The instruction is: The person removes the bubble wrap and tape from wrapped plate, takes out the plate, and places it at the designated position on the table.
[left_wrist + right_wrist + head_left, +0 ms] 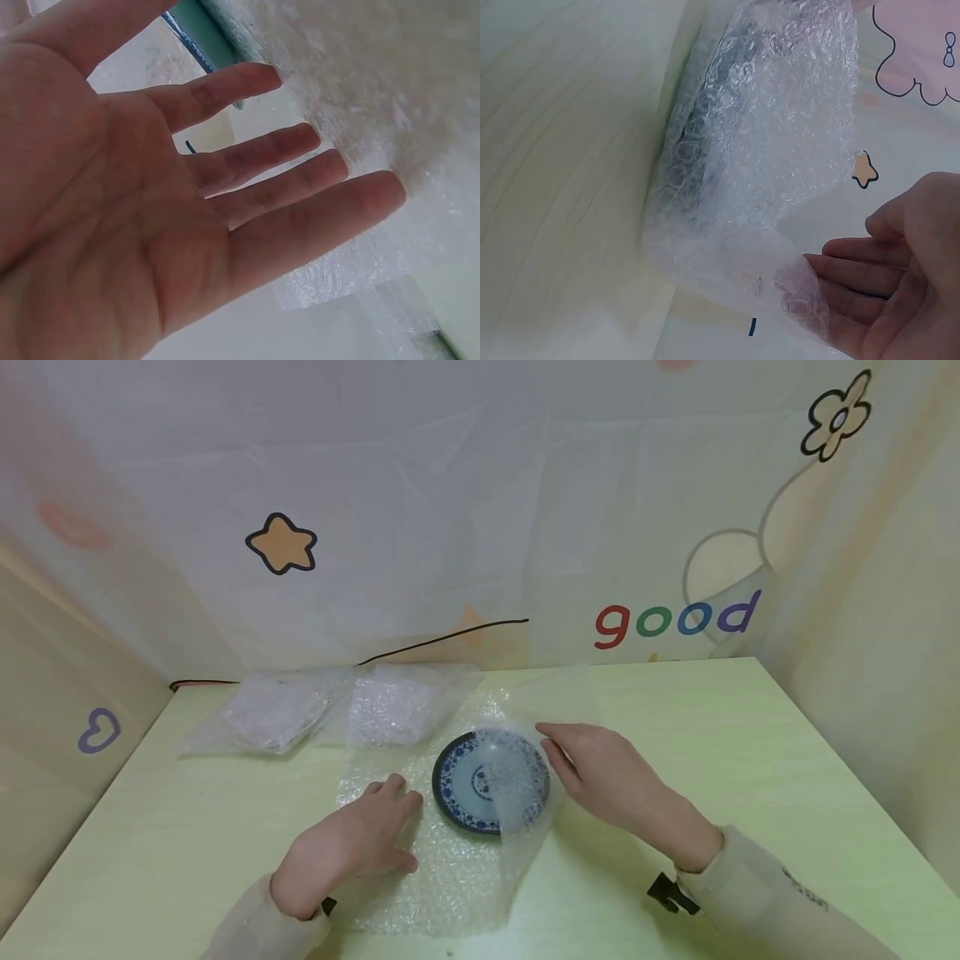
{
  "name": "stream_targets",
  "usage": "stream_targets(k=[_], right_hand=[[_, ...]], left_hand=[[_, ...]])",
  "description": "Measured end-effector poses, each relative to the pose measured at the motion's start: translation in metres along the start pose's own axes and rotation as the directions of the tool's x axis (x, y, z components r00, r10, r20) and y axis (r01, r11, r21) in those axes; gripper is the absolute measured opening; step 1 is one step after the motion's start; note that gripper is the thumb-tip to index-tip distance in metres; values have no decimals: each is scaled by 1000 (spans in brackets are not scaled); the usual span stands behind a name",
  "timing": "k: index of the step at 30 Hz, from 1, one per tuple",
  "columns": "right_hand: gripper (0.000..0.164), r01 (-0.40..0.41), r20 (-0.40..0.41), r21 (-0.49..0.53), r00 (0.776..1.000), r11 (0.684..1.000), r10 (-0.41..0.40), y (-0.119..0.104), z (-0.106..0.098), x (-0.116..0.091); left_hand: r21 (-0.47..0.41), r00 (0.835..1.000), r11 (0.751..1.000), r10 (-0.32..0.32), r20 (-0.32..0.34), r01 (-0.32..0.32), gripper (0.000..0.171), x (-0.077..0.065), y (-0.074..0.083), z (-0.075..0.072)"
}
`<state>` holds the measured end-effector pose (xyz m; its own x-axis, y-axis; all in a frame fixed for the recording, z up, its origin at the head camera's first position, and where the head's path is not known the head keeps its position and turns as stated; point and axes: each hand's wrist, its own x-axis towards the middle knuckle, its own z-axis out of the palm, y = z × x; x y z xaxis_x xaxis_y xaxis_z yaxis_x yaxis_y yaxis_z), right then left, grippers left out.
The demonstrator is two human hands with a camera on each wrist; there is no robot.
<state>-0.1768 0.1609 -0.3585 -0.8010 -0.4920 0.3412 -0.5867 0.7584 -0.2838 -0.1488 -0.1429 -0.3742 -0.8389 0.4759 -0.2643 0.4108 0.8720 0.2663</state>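
The blue-and-white plate (pixel 460 783) lies face up towards the right side of the bubble wrap (pixel 427 893), near the middle of the table (pixel 675 718), its right part under a folded-over flap (pixel 519 847) and its left part bare; the likeliest trouble, I judge, is that flap springing back to the right, for the right hand (pixel 603 772) has its fingers nearly straight and together behind the film, thumb apart, pinching nothing; the left hand (pixel 356 839) is spread over the wrap just left of the plate, its fingertips at the sheet (how hard they press, if at all, I cannot tell), so a firm pull from the right might drag the sheet and carry the plate askew; since the plate sits off-centre, the flap could also end up skewed, leaving the near or far rim poorly cushioned; lastly, the sheet's far part reaches the clear-wrapped bundle (pixel 393 706) at far left, and a careless sweep there could snag or nudge it.
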Motion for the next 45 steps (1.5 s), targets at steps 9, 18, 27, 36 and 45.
stream_targets(k=[9, 18, 27, 36, 45], right_hand=[[30, -61, 66, 91, 996, 994, 55, 8, -7, 2], [16, -40, 60, 133, 998, 990, 32, 16, -11, 2], [16, -65, 109, 179, 993, 982, 46, 23, -15, 2], [15, -108, 131, 197, 988, 975, 83, 26, -16, 2], [11, -118, 164, 220, 983, 968, 82, 29, -19, 0]], left_hand=[[-2, 1000, 1000, -15, 2, 15, 60, 0, 0, -1], [-19, 1000, 1000, -19, -4, 19, 59, 0, -1, 1], [-13, 1000, 1000, -17, -10, 17, 60, -1, -1, 1], [-11, 1000, 1000, -5, -22, 5, 59, -1, -2, 3], [-7, 1000, 1000, -6, -31, 6, 60, -2, -1, 1]])
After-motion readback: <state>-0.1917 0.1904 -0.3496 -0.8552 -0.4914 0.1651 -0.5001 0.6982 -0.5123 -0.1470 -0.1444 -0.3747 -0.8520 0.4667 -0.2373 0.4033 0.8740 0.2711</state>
